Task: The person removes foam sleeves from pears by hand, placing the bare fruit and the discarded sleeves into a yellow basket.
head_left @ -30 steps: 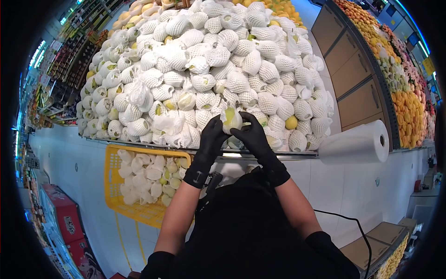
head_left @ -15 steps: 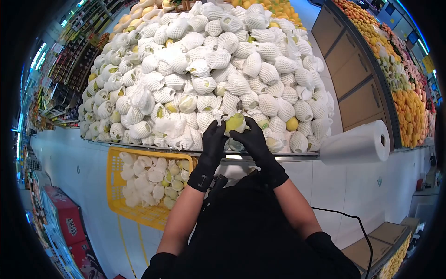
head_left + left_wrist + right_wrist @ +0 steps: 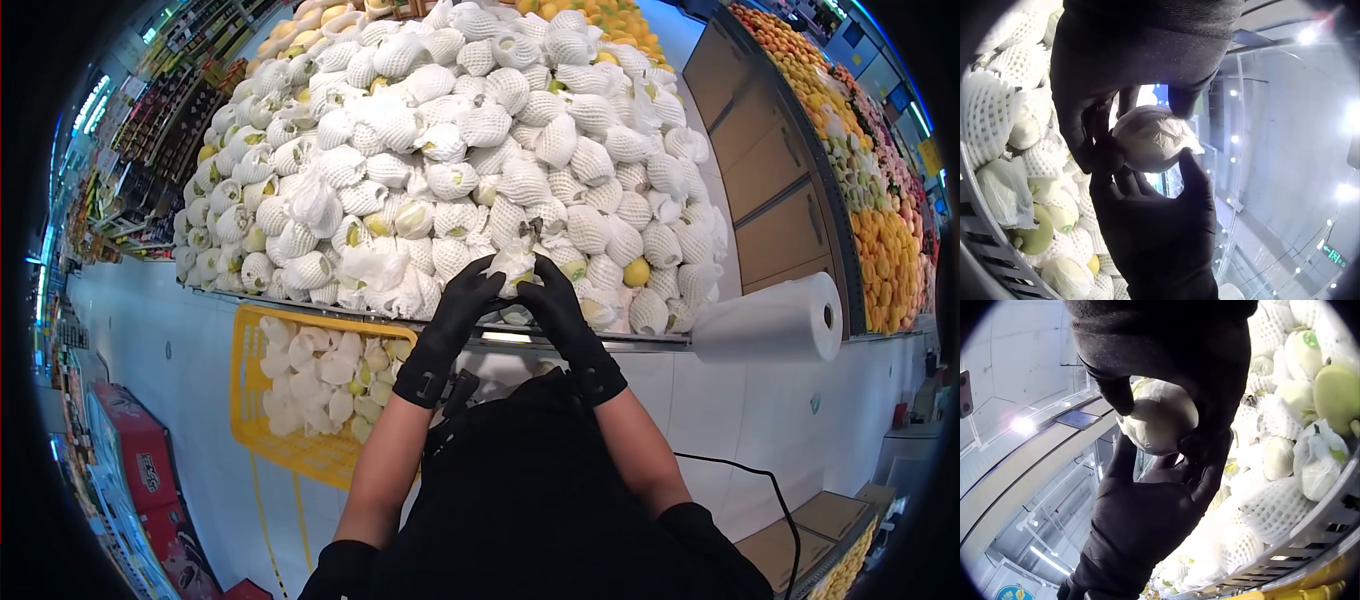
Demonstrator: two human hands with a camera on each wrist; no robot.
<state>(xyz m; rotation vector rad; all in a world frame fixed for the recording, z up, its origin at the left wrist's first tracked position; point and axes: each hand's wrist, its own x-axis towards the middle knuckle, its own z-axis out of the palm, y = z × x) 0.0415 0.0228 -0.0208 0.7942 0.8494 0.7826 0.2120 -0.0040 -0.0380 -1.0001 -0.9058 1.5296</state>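
A pale fruit in thin white wrapping (image 3: 513, 266) is held between two black-gloved hands at the front edge of the heap of fruit. The left hand (image 3: 462, 312) grips its left side and the right hand (image 3: 560, 314) its right side, fingers curled round it. In the left wrist view the wrapped fruit (image 3: 1150, 139) has a crumpled, gathered end near the thumbs. Seen from the right wrist, the wrapping on the fruit (image 3: 1161, 415) lies close around it, and fingers hide part of its surface.
Behind the hands rises a big heap of foam-netted fruit (image 3: 400, 130). At the lower left, a yellow crate (image 3: 243, 400) holds wrapped and bare fruit. To the right lies a clear plastic roll (image 3: 765, 320), near a brown-sided stand (image 3: 770, 150) of fruit.
Half a second ago the fruit's yellow-green skin showed plainly; now white wrapping covers most of it. Both hands have stayed close together around it and shifted slightly right.
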